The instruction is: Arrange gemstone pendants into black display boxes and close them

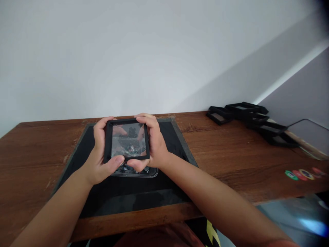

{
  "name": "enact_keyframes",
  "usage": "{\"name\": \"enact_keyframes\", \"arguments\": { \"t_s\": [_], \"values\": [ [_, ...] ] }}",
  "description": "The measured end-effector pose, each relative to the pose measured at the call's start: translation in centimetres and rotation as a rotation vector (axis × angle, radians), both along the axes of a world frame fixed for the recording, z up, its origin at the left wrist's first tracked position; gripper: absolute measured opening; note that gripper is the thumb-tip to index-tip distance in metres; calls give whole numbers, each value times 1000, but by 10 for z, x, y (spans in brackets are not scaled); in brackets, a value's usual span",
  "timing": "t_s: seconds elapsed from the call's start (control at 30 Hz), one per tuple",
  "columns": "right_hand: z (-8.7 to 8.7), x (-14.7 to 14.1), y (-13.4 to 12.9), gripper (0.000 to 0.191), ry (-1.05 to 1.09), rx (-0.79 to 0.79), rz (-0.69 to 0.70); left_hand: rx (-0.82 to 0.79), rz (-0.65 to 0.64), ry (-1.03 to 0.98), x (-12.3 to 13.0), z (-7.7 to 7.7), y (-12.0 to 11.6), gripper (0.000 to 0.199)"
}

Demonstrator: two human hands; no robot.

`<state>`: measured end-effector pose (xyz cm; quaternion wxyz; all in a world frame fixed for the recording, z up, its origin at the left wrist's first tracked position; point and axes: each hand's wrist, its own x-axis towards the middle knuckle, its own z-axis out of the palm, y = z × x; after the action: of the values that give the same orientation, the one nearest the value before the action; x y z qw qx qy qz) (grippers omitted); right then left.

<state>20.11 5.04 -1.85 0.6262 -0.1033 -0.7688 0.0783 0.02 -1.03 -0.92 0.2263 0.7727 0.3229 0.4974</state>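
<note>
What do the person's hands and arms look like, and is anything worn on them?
The left hand and right hand are bare, without gloves; no ring or watch shows. The left forearm and right forearm are uncovered, with no visible markings.

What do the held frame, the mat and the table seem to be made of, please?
Frame: probably matte black plastic, judging by its even, dull surface; the centre is see-through.
Mat: perhaps rubber; dark, flat, low sheen.
Table: wood or wood-look laminate, satin, with streaked brown grain.
</note>
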Motion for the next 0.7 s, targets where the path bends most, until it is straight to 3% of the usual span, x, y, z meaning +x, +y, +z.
{"name": "enact_keyframes", "arguments": {
  "t_s": [0.4, 0.7],
  "values": [
    [-1, 2, 2, 113, -49, -3, 1, 46, 19, 67, 0, 4, 0, 90],
    [-3, 2, 1, 110, -57, -27, -11, -39, 11, -5, 0, 0, -3, 88]
  ]
}}
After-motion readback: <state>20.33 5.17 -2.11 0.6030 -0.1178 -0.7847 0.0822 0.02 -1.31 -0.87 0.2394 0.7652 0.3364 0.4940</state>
